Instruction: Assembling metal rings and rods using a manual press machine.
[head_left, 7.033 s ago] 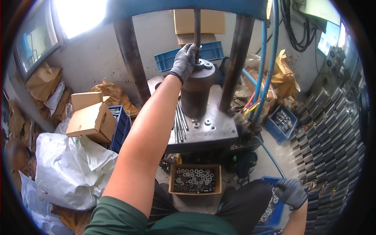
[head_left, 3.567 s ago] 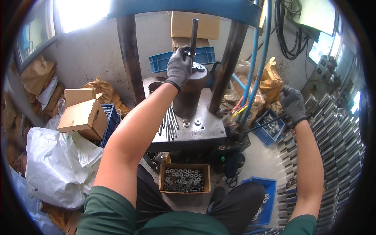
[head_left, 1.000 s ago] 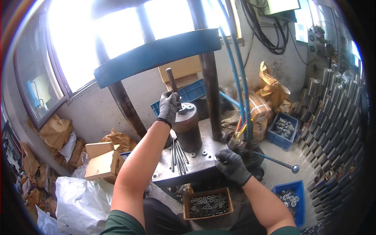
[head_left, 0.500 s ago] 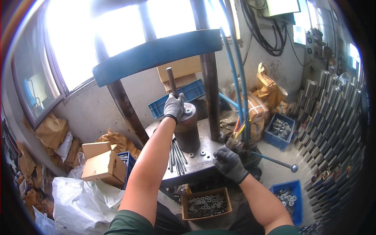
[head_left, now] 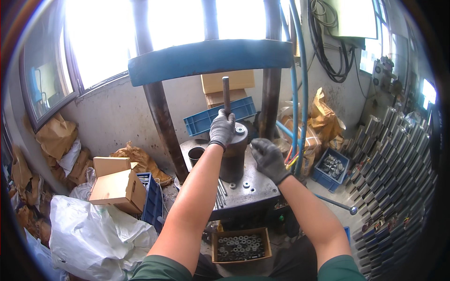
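In a grey glove, my left hand (head_left: 222, 128) is closed round an upright metal rod (head_left: 226, 90) beside the top of a thick dark steel cylinder (head_left: 233, 165). A small bearing-like ring (head_left: 240, 130) sits on top of that cylinder. Just to the cylinder's right, my gloved right hand (head_left: 268, 159) has its fingers curled together; a light speck shows at the fingertips, too small to name. Two small rings (head_left: 246, 185) lie on the metal press table (head_left: 262, 188) in front of the cylinder. Several thin rods (head_left: 220, 195) lie near my left forearm.
The blue press crossbeam (head_left: 211, 57) spans two steel columns (head_left: 164, 126). Below the table stands a cardboard box (head_left: 241, 259) of small rings. At right are a blue bin (head_left: 331, 169) of metal parts and tall stacks of metal tubes (head_left: 396, 173). A lever (head_left: 337, 205) juts out right.
My right hand has moved up from the table's front edge to beside the cylinder's top. My left hand keeps its grip on the rod. The whole view has shifted and tilted.
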Tool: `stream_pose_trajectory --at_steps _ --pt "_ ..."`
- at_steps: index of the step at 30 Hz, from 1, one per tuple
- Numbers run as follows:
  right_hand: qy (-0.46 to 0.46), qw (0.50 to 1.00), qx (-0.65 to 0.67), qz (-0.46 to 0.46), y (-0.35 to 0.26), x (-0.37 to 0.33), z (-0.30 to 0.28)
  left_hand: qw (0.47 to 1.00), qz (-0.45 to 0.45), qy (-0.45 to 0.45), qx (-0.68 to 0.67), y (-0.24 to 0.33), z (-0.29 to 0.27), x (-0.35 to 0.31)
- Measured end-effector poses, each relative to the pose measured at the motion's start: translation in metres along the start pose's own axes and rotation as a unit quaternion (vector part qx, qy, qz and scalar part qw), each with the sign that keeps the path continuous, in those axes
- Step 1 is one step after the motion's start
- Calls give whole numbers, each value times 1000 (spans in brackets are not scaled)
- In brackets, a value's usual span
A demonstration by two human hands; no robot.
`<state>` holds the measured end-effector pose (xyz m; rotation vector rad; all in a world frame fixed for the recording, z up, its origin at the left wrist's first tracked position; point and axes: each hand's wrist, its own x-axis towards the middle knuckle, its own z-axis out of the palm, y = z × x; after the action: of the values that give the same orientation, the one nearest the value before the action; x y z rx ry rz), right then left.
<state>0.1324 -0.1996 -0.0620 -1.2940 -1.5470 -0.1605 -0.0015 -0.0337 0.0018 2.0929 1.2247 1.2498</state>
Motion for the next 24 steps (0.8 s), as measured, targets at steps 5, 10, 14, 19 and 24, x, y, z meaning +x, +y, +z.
stream_pose_trajectory --at_steps 5,10,14,19,24 --pt "-19 998 -54 17 27 68 32 1000 -13 -7 -7 10 1 -3" --pt "-133 978 -142 74 27 82 49 1000 -14 -25 0 3 1 -2" --pt "-89 987 -111 70 31 74 48 1000 -2 -16 -21 2 4 -5" --pt "-71 986 -124 85 24 76 56 835 20 28 -549 -14 17 -8" --pt "-57 986 -140 68 29 75 52 809 30 109 -577 -9 6 -6"
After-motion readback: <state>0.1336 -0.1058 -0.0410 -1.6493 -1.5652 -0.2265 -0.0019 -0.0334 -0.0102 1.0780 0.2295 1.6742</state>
